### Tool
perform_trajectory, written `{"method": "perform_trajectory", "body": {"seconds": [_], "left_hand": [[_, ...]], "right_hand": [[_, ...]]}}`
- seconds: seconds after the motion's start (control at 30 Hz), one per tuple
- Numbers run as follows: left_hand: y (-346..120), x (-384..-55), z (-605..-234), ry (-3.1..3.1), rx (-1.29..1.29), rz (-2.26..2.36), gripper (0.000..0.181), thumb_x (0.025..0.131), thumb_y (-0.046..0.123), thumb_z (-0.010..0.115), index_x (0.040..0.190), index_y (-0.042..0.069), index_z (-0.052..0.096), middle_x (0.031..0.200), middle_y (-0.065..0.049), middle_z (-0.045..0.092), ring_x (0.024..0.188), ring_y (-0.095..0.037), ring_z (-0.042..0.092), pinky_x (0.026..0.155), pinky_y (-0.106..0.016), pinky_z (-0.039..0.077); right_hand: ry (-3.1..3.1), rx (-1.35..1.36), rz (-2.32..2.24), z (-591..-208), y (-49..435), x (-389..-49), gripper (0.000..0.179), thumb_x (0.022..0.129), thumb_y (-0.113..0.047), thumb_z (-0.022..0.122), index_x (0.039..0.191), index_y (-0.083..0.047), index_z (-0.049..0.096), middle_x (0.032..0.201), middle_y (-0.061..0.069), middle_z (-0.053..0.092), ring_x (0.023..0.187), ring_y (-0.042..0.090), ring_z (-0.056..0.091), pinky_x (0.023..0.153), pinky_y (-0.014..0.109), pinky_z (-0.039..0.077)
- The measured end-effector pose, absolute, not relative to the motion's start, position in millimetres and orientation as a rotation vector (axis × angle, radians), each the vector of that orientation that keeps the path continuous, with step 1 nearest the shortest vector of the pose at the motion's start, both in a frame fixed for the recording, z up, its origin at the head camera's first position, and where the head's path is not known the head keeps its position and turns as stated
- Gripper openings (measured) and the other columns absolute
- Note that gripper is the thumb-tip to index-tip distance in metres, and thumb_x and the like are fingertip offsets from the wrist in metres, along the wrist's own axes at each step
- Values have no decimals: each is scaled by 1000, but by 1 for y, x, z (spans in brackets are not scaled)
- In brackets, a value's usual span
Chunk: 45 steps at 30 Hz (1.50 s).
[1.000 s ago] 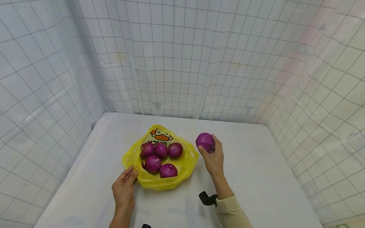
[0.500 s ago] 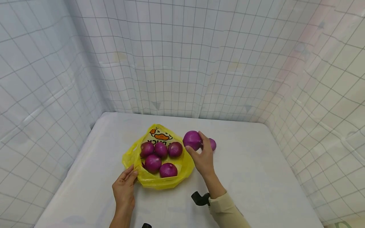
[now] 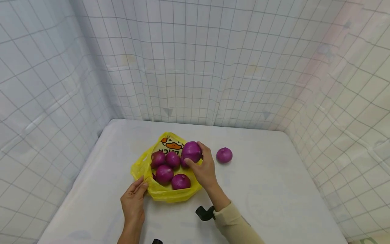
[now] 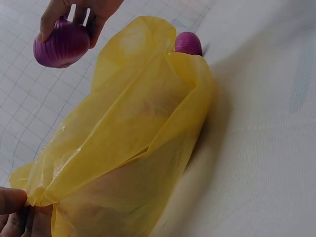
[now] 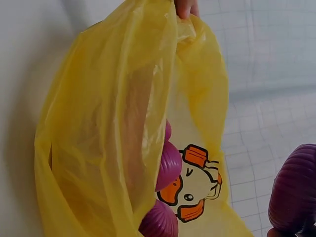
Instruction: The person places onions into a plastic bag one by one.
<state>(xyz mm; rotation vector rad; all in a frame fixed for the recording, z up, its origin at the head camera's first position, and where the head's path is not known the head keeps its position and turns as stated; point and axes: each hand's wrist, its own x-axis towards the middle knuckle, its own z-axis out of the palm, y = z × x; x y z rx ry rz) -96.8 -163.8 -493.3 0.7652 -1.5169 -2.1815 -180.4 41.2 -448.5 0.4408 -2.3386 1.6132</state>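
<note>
A yellow plastic bag (image 3: pixel 170 196) lies on its back side, mouth open, with a duck print (image 5: pixel 193 185) inside and several purple onions (image 3: pixel 164 174) in it. My left hand (image 3: pixel 133 202) pinches the bag's rim at its near left corner, also visible in the left wrist view, where the fingers (image 4: pixel 14 202) grip the gathered plastic. My right hand (image 3: pixel 204 169) holds another purple onion (image 3: pixel 192 151) above the bag's right side. In the left wrist view that held onion (image 4: pixel 61 44) hangs clear of the plastic.
One loose purple onion (image 3: pixel 224 155) sits on the white-covered table (image 3: pixel 268 189), right of the bag. A grid-patterned curtain (image 3: pixel 195 67) surrounds the table at the back and both sides. A black wrist mount (image 3: pixel 205 213) is worn on the right wrist.
My right hand has carried the onion leftward from the table's right part to over the bag, uncovering the loose onion. The left hand keeps its hold on the rim.
</note>
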Motion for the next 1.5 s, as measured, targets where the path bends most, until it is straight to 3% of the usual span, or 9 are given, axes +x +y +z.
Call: {"method": "perform_trajectory", "body": {"seconds": [0.43,1.0,1.27,1.5], "left_hand": [[-164,-95,-493,-1544,756,-2162,39,83,6,70,119,-5,61,82,16,72,77,2,67,65,-13,55],[-165,-93,-496,-1552,768,-2161,40,83,6,70,120,-6,59,82,16,71,79,2,67,66,-14,55],[-164,-92,-496,-1553,766,-2153,39,84,5,68,120,-7,59,83,17,71,78,2,67,66,-14,56],[-164,-92,-495,-1555,776,-2148,38,84,4,68,119,-6,60,82,18,71,77,2,67,65,-14,56]], "right_hand": [[-2606,430,1540,-470,9,-183,71,83,-35,71,142,-15,37,141,9,43,121,26,50,101,45,47],[-2776,395,1360,-499,4,-187,71,81,-31,72,141,-11,39,139,12,45,123,27,49,105,46,43],[-2721,457,1267,-492,8,-183,67,82,-30,71,139,-9,42,141,10,45,126,26,45,106,46,43],[-2630,515,1298,-471,15,-174,59,84,-28,69,137,-16,45,142,7,45,130,25,43,107,44,42]]}}
